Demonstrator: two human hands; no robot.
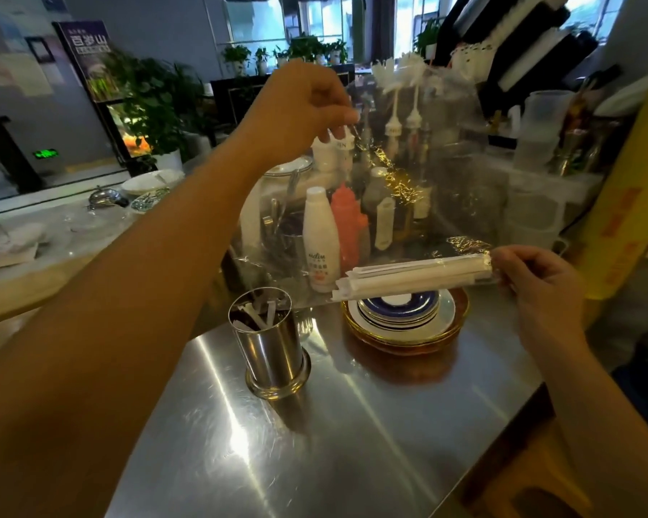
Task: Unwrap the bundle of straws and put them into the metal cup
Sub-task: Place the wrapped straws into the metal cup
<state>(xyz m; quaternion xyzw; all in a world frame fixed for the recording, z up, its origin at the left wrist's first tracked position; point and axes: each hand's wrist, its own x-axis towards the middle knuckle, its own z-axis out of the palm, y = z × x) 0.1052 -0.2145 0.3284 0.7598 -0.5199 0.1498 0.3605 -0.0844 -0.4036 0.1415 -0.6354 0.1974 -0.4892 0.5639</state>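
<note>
A bundle of white paper-wrapped straws (412,276) was held level at its right end by the right hand (532,282), above a stack of gold-rimmed saucers (404,319). A sheet of clear plastic film (419,188) was pinched at its top corner by the raised left hand (300,110), screening the bottles behind. "百岁山" was read on a dark sign (90,43); a white bottle's (320,241) label was too blurred. A shiny cylindrical metal cup (268,342), with some straws inside, stood on the steel table (315,443).

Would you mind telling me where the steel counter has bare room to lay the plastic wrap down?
The counter is bare in front of the metal cup and the stacked plates, down to its near edge. Behind them it is crowded with bottles.
</note>
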